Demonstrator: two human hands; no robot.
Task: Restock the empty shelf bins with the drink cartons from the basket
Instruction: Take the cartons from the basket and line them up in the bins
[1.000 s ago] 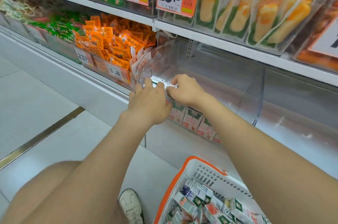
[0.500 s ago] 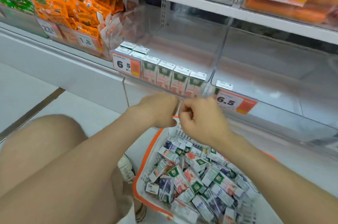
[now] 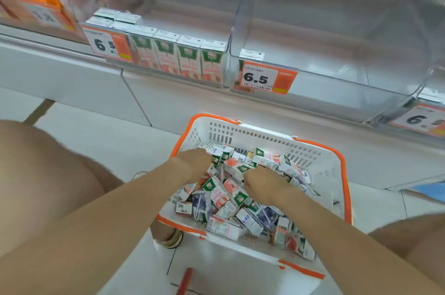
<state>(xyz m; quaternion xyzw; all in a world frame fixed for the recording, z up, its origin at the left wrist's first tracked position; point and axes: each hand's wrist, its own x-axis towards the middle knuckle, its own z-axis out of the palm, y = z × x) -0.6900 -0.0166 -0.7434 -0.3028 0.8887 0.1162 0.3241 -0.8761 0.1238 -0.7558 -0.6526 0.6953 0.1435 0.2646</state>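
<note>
1. White plastic basket (image 3: 252, 134) with an orange rim holds the loose drink cartons (image 3: 231, 201). Both hands are inside it, knuckles up.
2. Grip state: left hand (image 3: 192, 162) rests on the far side of the pile, with right hand (image 3: 262, 182) near it. The fingers of both are buried among the cartons, so it cannot be told whether either has closed on one.
3. Select cartons directly under the fingers. Those nearer the wrists lie jumbled at all angles.
4. Gather one flavour only. Pink-printed and dark-blue-printed cartons are mixed between the hands.
5. Clamp on the broad faces with tops aligned, so the cartons set down upright.
6. Destination lies ahead of and above the hands. The partly filled bin (image 3: 187, 59), up and left of the left hand, shows an upright front row. The near-empty bin (image 3: 337, 54), up and right of the right hand, appears to hold one carton behind its price tag (image 3: 262, 78).
</note>
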